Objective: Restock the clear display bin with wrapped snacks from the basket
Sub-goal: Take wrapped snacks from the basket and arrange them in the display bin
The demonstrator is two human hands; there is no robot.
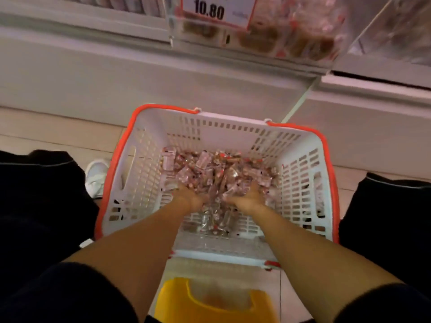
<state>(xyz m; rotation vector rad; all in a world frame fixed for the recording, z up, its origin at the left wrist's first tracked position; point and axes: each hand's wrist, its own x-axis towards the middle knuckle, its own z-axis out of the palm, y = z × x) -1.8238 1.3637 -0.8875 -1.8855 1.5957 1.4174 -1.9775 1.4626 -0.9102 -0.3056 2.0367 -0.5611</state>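
**Q:** While both arms reach down, what are the hands doing?

**A:** Seen from above, the left hand (190, 198) and the right hand (249, 198) are sunk side by side into a heap of wrapped snacks (217, 173) at the bottom of a white basket (144, 173) with an orange rim, which stands on the floor. Their fingers are buried under the wrappers, so I cannot tell whether either hand has closed on anything. The picture is slightly blurred.

**Q:** Which step is this, and where do the snacks go?

**A:** It looks like the scooping step. The clear bin (268, 38), with a price tag (215, 10) reading 10.80, sits on the shelf above the basket and already holds some snacks. Next, I judge, the hands must press together under a bundle, lift it clear of the basket walls, and carry it up to the bin without spilling loose packets.
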